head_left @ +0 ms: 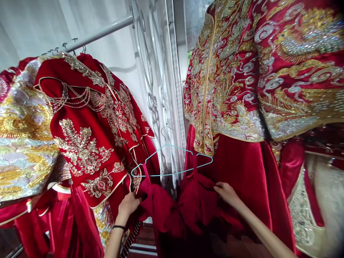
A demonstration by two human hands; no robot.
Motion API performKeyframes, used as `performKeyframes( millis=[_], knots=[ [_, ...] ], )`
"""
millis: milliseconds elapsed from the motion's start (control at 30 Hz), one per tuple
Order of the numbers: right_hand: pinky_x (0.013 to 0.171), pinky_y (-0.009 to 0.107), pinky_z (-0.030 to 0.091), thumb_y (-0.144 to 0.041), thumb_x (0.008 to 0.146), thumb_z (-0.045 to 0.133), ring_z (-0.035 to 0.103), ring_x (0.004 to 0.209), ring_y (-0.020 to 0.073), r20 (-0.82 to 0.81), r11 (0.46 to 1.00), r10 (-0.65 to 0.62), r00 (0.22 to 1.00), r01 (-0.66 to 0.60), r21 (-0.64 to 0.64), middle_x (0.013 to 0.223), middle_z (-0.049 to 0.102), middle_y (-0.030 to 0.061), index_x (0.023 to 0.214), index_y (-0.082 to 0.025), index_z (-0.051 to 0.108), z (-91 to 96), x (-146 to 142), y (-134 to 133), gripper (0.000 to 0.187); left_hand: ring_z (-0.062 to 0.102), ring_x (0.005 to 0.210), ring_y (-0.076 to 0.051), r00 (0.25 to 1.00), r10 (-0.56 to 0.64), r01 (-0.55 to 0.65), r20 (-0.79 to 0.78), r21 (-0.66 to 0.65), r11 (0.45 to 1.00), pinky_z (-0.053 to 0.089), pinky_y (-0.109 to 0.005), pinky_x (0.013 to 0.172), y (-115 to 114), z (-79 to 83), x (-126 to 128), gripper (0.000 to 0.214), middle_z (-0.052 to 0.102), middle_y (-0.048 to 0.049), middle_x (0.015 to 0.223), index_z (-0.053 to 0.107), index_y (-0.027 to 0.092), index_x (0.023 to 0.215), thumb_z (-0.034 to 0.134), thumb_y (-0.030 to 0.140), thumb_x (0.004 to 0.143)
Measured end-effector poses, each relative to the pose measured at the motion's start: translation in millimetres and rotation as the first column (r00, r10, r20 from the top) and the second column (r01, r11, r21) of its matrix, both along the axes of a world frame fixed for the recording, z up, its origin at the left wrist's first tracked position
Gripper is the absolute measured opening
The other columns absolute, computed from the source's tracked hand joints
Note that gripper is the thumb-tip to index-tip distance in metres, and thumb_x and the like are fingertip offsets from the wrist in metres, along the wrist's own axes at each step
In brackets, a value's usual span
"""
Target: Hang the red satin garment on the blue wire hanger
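A plain dark red garment (174, 211) hangs by two thin straps from a light blue wire hanger (172, 161) low in the middle. My left hand (129, 205) is closed on the garment's left upper edge. My right hand (227, 193) pinches its right upper edge. The hanger's hook (164, 133) points up and I cannot tell what it hangs on.
Red jackets with gold and silver embroidery (91, 129) hang on a white rail (99, 34) at the left. A large embroidered red jacket over a red skirt (242, 82) fills the right. White curtain (161, 89) and a scrolled window grille stand behind.
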State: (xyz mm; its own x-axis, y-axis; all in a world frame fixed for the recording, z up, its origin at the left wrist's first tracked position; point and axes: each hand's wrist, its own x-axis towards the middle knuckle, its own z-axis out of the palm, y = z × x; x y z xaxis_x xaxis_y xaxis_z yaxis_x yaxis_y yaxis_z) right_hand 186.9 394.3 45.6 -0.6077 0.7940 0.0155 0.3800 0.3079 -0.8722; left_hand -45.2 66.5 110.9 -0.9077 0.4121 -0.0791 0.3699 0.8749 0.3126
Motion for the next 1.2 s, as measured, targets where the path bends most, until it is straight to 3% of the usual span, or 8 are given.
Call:
performKeyframes(
  millis=[167, 300, 467, 600, 733, 833, 967, 1200],
  knots=[
    [0.051, 0.025, 0.034, -0.024, 0.064, 0.047, 0.052, 0.053, 0.0154, -0.023, 0.987, -0.038, 0.999, 0.041, 0.155, 0.051, 0.055, 0.0008, 0.052, -0.019, 0.052, 11.1, 3.9, 7.7, 0.014, 0.06, 0.099, -0.034, 0.999, 0.05, -0.051, -0.013, -0.029, 0.998, 0.044, -0.039, 0.075, -2.5, 25.8, 13.9, 0.036, 0.065, -0.0187, 0.104, 0.062, 0.014, 0.096, 0.041, 0.035, 0.073],
    [0.049, 0.025, 0.031, -0.026, 0.061, 0.049, 0.048, 0.05, 0.0142, -0.047, 0.995, -0.026, 0.999, 0.031, 0.096, 0.048, 0.05, -0.001, 0.051, -0.019, 0.049, 12.8, 9.5, 6.9, 0.012, 0.06, 0.099, -0.034, 0.999, 0.029, -0.03, -0.013, -0.05, 0.998, 0.045, -0.038, 0.074, -12.1, 25.8, 13.8, 0.038, 0.065, -0.0187, 0.104, 0.062, 0.014, 0.096, 0.04, 0.034, 0.073],
    [0.047, 0.025, 0.03, -0.031, 0.061, 0.047, 0.042, 0.046, 0.0123, -0.177, 0.999, -0.032, 0.984, 0.031, -0.005, 0.046, 0.045, -0.003, 0.051, -0.02, 0.045, 13.5, 16.9, 6.7, 0.015, 0.061, 0.097, -0.031, 0.99, 0.055, -0.057, -0.127, -0.013, 0.998, 0.045, -0.037, 0.074, -21.0, 20.6, 8.2, 0.037, 0.066, -0.0167, 0.103, 0.061, 0.016, 0.096, 0.039, 0.036, 0.075],
    [0.05, 0.025, 0.033, -0.03, 0.063, 0.046, 0.046, 0.05, 0.0143, -0.193, 0.992, -0.055, 0.98, 0.076, 0.098, 0.046, 0.047, -0.002, 0.051, -0.02, 0.047, 28.0, 16.4, 14.4, 0.015, 0.063, 0.09, -0.031, 0.966, 0.056, -0.073, -0.252, -0.057, 0.996, 0.045, -0.038, 0.072, -12.6, 44.6, 14.5, 0.034, 0.067, -0.0171, 0.096, 0.06, 0.016, 0.088, 0.034, 0.037, 0.078],
    [0.054, 0.025, 0.035, -0.024, 0.068, 0.044, 0.053, 0.055, 0.0162, -0.094, 0.962, -0.041, 0.995, 0.065, 0.264, 0.051, 0.055, 0.0006, 0.053, -0.019, 0.051, 51.4, 10.1, 19.6, 0.017, 0.062, 0.091, -0.033, 0.944, 0.023, -0.062, -0.329, -0.108, 0.992, 0.046, -0.04, 0.072, 4.9, 76.4, 17.7, 0.034, 0.066, -0.018, 0.097, 0.059, 0.016, 0.086, 0.034, 0.037, 0.078],
    [0.057, 0.025, 0.036, -0.022, 0.071, 0.044, 0.057, 0.061, 0.0178, 0.0, 0.938, -0.042, 0.999, 0.04, 0.343, 0.059, 0.061, 0.0035, 0.057, -0.019, 0.055, 64.0, 6.5, 23.3, 0.018, 0.062, 0.093, -0.034, 0.96, 0.008, -0.046, -0.281, -0.129, 0.991, 0.046, -0.04, 0.072, 14.0, 89.3, 4.0, 0.035, 0.066, -0.0189, 0.101, 0.06, 0.015, 0.086, 0.036, 0.038, 0.075],
    [0.06, 0.026, 0.038, -0.022, 0.073, 0.046, 0.061, 0.068, 0.0192, 0.078, 0.921, -0.082, 0.994, 0.045, 0.388, 0.069, 0.066, 0.0069, 0.064, -0.018, 0.06, 67.3, 8.3, 34.9, 0.017, 0.061, 0.096, -0.034, 0.985, -0.002, -0.021, -0.172, -0.132, 0.991, 0.047, -0.039, 0.073, 13.0, 91.4, -31.9, 0.036, 0.064, -0.0196, 0.107, 0.062, 0.015, 0.085, 0.037, 0.037, 0.073],
    [0.059, 0.025, 0.039, -0.023, 0.075, 0.047, 0.062, 0.065, 0.019, 0.132, 0.904, -0.129, 0.983, 0.062, 0.422, 0.069, 0.067, 0.0086, 0.063, -0.017, 0.061, 73.0, 12.6, 51.7, 0.019, 0.065, 0.079, -0.028, 0.989, -0.004, -0.002, -0.15, -0.043, 0.999, 0.047, -0.033, 0.063, 3.5, 94.3, -72.7, 0.031, 0.069, -0.015, 0.079, 0.062, 0.015, 0.07, 0.041, 0.038, 0.07]
  ],
)
